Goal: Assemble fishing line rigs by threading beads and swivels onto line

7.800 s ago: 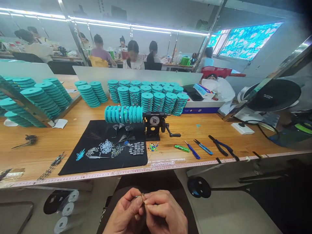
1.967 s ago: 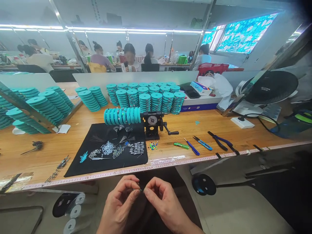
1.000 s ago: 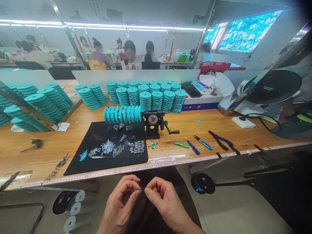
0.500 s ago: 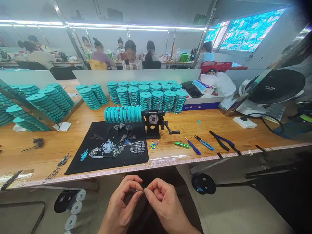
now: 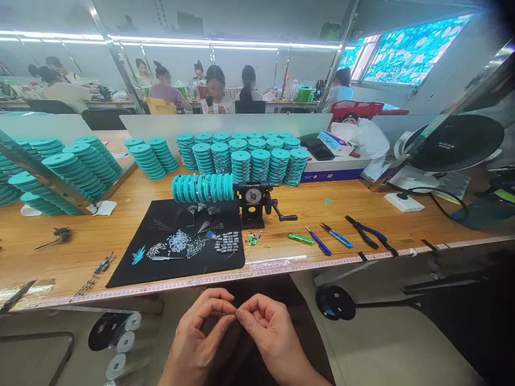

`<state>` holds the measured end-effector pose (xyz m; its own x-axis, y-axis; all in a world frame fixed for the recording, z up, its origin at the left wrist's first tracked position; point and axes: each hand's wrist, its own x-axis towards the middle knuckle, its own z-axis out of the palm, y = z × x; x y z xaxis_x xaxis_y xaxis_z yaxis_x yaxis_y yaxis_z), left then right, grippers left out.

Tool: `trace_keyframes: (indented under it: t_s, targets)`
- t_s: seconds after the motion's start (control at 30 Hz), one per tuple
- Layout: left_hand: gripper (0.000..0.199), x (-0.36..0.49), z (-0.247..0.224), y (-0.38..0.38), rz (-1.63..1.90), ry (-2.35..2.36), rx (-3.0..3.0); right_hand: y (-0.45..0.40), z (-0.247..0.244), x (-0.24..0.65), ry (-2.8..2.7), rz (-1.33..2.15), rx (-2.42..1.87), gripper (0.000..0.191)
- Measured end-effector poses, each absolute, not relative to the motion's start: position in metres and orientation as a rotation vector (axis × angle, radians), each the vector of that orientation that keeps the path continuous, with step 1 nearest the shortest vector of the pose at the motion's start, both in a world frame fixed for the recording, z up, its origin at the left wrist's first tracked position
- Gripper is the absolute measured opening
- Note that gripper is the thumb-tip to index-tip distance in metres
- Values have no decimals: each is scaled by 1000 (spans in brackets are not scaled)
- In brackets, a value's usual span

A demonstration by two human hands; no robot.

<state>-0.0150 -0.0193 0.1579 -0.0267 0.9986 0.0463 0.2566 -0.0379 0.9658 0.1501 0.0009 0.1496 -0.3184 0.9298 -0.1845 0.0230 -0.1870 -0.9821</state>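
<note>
My left hand (image 5: 199,338) and my right hand (image 5: 269,338) sit in front of the table edge, above my lap. Their fingertips meet around a short thin strand (image 5: 229,313), too small to identify and partly hidden by my fingers. Left thumb and forefinger pinch it, and my right fingertips press against its end. Beyond the edge lies a black mat (image 5: 213,262) with small metal parts and bristly tufts. A roll of teal spools (image 5: 202,188) is mounted on a hand-cranked counter winder (image 5: 252,199).
Stacks of teal spools (image 5: 241,166) stand behind the mat. Blue-handled pliers (image 5: 362,236), small scissors (image 5: 336,236) and a green tube (image 5: 300,239) lie to the right. A measuring tape (image 5: 201,281) runs along the table edge. Co-workers sit at benches beyond a low partition (image 5: 225,124).
My fingertips have closed in from a small gap to meet at the strand since two seconds ago. Both hands sit higher than in the oldest frame.
</note>
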Motion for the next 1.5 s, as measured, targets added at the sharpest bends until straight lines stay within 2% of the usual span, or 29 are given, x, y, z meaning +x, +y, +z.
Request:
trace_keyframes:
  t_s: [0.07,0.2,0.37,0.47,0.57,0.73,0.9,1.0,1.27,1.33,1.43,1.5]
  targets:
    - [13,-14,158,-19,1158,1339,1261,3,149,149,-1251,1680,-1133,36]
    - [29,-7,152,-21,1206,1180,835,3,146,143,-1020,1798,-1053,38]
    - [24,2,142,-23,1293,1113,587,-3,144,134,-888,1849,-1003,40]
    - [24,4,142,-23,1336,1138,604,-5,145,134,-1035,1799,-1021,37]
    - [27,-2,143,-20,1275,1181,646,9,153,140,-1487,1444,-1104,25]
    - [29,-11,138,-17,1206,1127,645,72,159,142,-2216,472,-1312,7]
    - [47,-6,133,-22,1203,1060,505,122,144,125,-2448,328,-1282,3]
    - [37,-8,135,-25,1175,1061,478,129,137,116,-2505,329,-1258,7]
    - [31,-7,152,-30,1111,1043,493,98,161,130,-2373,551,-1186,9]
    - [32,-4,154,-32,1073,1036,480,80,171,141,-2206,863,-1113,9]
    - [32,-1,154,-32,1029,1035,486,54,178,158,-1646,1572,-920,10]
    - [30,-1,153,-32,1016,1019,492,42,178,166,-1332,1865,-838,12]
